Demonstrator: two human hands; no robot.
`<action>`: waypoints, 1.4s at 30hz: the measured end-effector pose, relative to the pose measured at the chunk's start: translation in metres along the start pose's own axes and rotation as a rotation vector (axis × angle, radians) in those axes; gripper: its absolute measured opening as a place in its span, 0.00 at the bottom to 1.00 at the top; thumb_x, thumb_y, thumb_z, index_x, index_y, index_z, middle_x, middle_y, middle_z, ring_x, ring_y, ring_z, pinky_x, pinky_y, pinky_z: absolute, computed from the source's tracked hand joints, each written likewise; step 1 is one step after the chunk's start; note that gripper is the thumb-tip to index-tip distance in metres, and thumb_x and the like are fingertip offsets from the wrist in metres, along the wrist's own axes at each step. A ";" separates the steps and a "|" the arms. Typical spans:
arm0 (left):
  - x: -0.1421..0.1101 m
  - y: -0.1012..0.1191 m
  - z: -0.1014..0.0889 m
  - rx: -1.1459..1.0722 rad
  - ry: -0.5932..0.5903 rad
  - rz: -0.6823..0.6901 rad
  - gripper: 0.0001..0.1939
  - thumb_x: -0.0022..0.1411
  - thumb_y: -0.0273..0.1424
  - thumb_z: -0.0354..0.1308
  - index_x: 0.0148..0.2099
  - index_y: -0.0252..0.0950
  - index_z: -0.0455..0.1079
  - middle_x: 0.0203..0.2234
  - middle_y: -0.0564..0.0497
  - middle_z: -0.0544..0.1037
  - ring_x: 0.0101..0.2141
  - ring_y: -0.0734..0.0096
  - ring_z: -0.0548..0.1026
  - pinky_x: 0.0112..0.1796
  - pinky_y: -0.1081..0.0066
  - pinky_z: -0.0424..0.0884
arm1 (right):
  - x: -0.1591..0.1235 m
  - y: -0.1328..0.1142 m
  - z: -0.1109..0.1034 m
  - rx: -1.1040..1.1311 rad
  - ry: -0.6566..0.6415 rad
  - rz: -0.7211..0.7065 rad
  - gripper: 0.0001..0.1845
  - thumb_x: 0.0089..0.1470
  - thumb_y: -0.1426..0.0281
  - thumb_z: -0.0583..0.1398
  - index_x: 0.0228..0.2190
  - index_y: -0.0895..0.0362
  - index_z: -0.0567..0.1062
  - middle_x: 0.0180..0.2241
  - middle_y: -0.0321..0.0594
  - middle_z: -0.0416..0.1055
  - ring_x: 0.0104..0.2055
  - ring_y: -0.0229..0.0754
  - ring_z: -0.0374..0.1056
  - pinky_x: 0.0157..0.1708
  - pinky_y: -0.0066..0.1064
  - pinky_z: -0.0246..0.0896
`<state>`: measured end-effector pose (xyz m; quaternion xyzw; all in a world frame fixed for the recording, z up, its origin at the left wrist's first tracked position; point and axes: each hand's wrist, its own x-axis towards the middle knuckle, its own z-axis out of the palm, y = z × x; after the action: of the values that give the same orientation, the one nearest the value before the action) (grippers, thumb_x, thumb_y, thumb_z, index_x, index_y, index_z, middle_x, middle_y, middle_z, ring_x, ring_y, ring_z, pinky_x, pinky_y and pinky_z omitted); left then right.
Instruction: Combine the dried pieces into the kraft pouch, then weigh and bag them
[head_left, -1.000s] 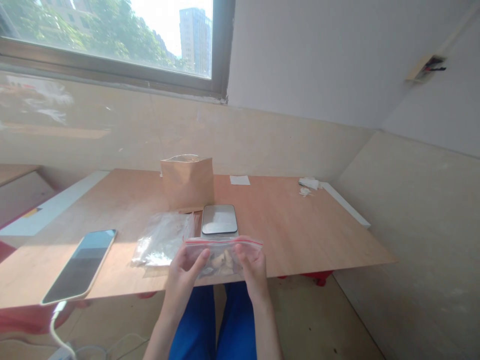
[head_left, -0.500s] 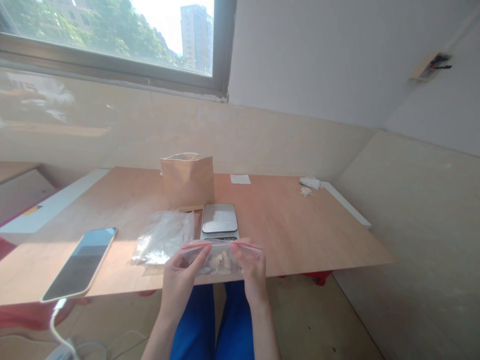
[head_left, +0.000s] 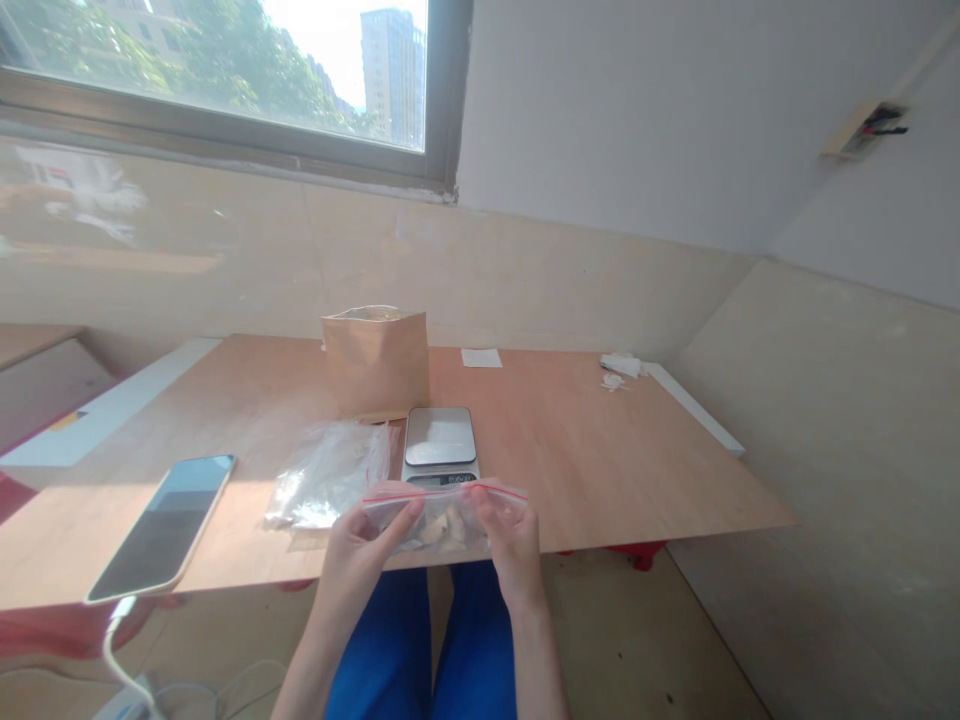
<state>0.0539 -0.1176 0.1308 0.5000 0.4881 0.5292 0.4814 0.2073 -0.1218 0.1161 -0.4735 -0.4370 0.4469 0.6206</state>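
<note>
Both my hands hold a small clear zip bag with a red seal strip over the near edge of the wooden table. Pale brownish pieces lie inside it. My left hand pinches the bag's left side, thumb on top. My right hand grips its right side. Just behind the bag sits a small digital scale with a bare steel plate. A pile of empty clear bags lies to the left of the scale. Farther back, a brown paper bag stands upright and open.
A smartphone lies at the table's left front, a white cable running from it to the floor. A white slip and white scraps lie near the table's far edge. My blue-trousered legs are below.
The zip bag and both hands have dropped slightly and shifted a little right. My fingers have moved along the top of the bag near the red seal.
</note>
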 end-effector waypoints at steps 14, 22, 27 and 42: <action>-0.003 -0.007 0.006 0.017 -0.089 0.045 0.10 0.55 0.38 0.60 0.33 0.37 0.76 0.33 0.50 0.77 0.37 0.67 0.74 0.37 0.74 0.70 | -0.003 -0.004 0.004 -0.015 -0.024 -0.050 0.10 0.46 0.62 0.65 0.28 0.56 0.79 0.28 0.38 0.76 0.33 0.41 0.71 0.35 0.29 0.65; -0.004 -0.006 0.010 0.036 -0.044 0.093 0.09 0.54 0.37 0.61 0.32 0.37 0.75 0.31 0.50 0.77 0.35 0.69 0.74 0.35 0.76 0.70 | 0.000 0.003 0.003 -0.109 -0.017 -0.154 0.08 0.49 0.64 0.63 0.26 0.57 0.77 0.27 0.38 0.73 0.32 0.40 0.69 0.33 0.29 0.64; -0.002 -0.007 0.012 0.050 -0.011 0.092 0.09 0.54 0.37 0.61 0.33 0.36 0.75 0.31 0.50 0.77 0.35 0.68 0.74 0.34 0.75 0.70 | 0.000 0.002 0.004 -0.122 0.033 -0.220 0.08 0.49 0.65 0.63 0.24 0.57 0.76 0.28 0.39 0.73 0.33 0.40 0.69 0.34 0.29 0.65; -0.001 -0.015 0.014 0.124 -0.019 0.292 0.06 0.56 0.34 0.59 0.33 0.38 0.74 0.30 0.50 0.77 0.34 0.70 0.74 0.34 0.74 0.71 | 0.000 0.005 0.012 -0.069 -0.037 -0.084 0.08 0.48 0.64 0.64 0.26 0.57 0.77 0.26 0.38 0.75 0.31 0.40 0.71 0.34 0.30 0.67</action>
<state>0.0685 -0.1168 0.1163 0.5994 0.4374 0.5577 0.3720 0.1950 -0.1182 0.1136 -0.4676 -0.4828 0.4139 0.6140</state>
